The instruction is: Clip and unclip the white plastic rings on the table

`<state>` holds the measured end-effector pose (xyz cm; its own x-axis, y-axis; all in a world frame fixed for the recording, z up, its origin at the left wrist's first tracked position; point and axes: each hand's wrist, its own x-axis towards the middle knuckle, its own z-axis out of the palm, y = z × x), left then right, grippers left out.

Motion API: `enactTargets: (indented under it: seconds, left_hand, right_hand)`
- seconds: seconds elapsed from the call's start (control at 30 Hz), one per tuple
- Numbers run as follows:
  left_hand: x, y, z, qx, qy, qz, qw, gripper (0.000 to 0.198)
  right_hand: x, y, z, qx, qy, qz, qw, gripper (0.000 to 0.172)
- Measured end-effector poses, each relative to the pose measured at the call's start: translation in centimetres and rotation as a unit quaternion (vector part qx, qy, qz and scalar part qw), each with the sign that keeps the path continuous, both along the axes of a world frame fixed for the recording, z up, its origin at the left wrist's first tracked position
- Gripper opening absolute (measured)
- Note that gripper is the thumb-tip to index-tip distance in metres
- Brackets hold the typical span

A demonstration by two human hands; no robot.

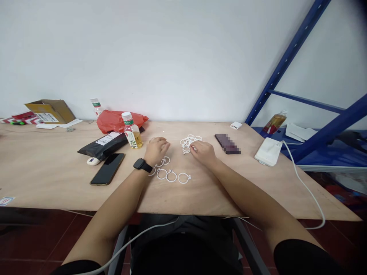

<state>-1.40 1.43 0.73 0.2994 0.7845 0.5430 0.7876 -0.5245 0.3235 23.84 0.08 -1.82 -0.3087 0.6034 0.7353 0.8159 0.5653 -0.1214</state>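
My right hand [204, 152] reaches into a small pile of white plastic rings [186, 147], its thumb and fingers pinched together at the pile's near right side. These look like curtain rings with small eyelets. The fingertips seem to grip one ring, though they partly cover it. My left hand [157, 149], with a black watch on the wrist, rests on the table left of the pile. Its fingers are loosely bent and apart, with nothing seen in them. Below it, several more white rings [171, 181] lie spread in a rough row, some partly hidden by the hand and wrist.
On the left are a black phone [107, 170], a white mouse-like object [93, 161], a black parcel [100, 148], a drink bottle [132, 133], a red bag [110, 121] and a cardboard box [59, 110]. To the right lie another phone [223, 143] and a cabled white power bank [268, 151].
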Motion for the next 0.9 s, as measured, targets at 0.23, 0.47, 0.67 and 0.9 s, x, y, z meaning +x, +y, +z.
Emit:
enactTargets:
  seconds: [0.23, 0.47, 0.67, 0.9]
  left_hand:
    - [-1.9, 0.5, 0.9, -0.18, 0.171, 0.188, 0.95, 0.043]
    - [-2.1, 1.0, -0.2, -0.198, 0.186, 0.155, 0.95, 0.031]
    - [-1.8, 1.3, -1.3, -0.141, 0.137, 0.114, 0.974, 0.021]
    - [-1.0, 1.4, -2.0, -0.151, 0.102, 0.11, 0.977, 0.022]
  right_hand:
    - [1.2, 0.9, 0.0, -0.08, -0.083, -0.063, 0.991, 0.019]
    - [-0.1, 0.2, -0.2, -0.079, -0.034, 0.012, 0.996, 0.015]
    - [-0.1, 0.4, -0.5, -0.049, -0.007, 0.058, 0.997, 0.013]
    - [-0.4, 0.1, -0.3, -0.054, -0.005, 0.087, 0.995, 0.015]
